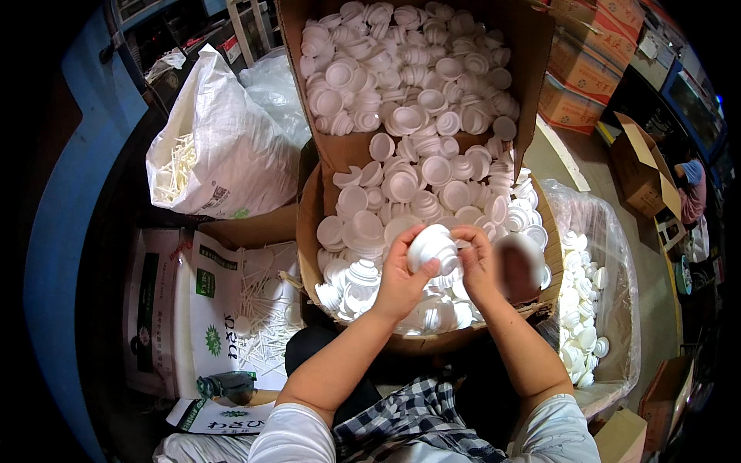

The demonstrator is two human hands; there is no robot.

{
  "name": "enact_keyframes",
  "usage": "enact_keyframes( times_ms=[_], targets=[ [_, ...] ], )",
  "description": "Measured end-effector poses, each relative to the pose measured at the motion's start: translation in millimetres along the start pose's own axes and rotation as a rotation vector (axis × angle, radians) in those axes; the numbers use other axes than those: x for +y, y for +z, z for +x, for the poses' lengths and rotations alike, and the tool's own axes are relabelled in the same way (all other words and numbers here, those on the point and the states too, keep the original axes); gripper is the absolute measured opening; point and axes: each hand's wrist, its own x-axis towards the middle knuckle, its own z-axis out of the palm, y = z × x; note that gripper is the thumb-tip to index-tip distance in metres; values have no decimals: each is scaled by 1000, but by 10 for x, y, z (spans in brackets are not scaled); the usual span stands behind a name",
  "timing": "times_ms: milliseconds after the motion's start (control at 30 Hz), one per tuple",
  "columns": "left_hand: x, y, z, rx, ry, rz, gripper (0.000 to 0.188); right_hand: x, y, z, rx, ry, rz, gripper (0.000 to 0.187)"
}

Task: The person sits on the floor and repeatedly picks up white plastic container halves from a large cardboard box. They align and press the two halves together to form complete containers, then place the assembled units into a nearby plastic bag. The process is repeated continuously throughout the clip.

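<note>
In front of my chest, over a carton of white plastic pieces, I hold one white ribbed plastic cup (434, 248), rounded and stepped like a small bellows. My left hand (403, 279) is wrapped round its left side, the thumb along its lower edge. At its right edge my right hand (477, 266) is closed, fingertips against the rim; whether they also pinch something small cannot be made out. Many similar white cups (401, 185) lie loose in the big cardboard carton (311, 231) below and beyond my hands, spilling down from a tilted carton (532, 100) behind.
At the left stands a white woven sack (224, 147) of thin white sticks. More sticks (262, 339) lie in a lined box nearer me. On the right, a clear plastic bag (617, 309) holds white pieces. Stacked orange cartons (583, 69) and a seated person (692, 189) are farther right.
</note>
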Motion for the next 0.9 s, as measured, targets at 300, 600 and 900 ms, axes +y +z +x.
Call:
enact_keyframes(
  times_ms=[300, 600, 900],
  targets=[
    [-363, 135, -127, 69, 79, 231, 50, 52, 148, -41, 213, 241, 180, 50],
    [-387, 130, -144, 212, -8, 205, 44, 125, 181, -7, 120, 401, 206, 37],
    [-49, -535, 308, 367, -173, -28, 31, 282, -1245, 143, 12, 344, 1196, 32]
  ],
)
